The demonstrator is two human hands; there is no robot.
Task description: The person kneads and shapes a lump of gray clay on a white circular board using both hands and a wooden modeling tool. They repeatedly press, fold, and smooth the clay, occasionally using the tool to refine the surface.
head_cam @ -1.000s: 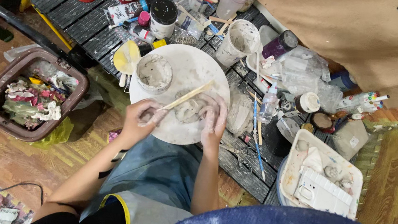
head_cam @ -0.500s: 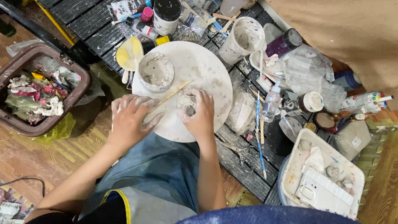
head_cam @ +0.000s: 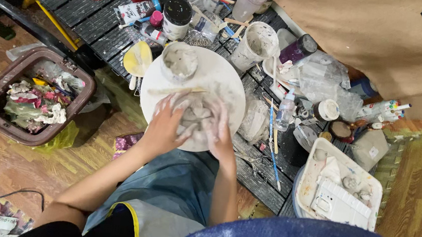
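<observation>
Head view: my left hand and right hand cup a grey clay lump, fingers curled. It sits at the round white board's near edge.

Bare arms, clay-smeared blue apron

brown waste bin of scraps | yellow scoop | white tray | blue-handled brush

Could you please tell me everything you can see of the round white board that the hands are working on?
The round white board is a flat disc smeared with grey clay, lying level on the dark slatted table. A clay-coated cup stands at its far edge, and a thin wooden stick lies across it. The left hand and right hand press a grey clay lump at its near side.
</observation>
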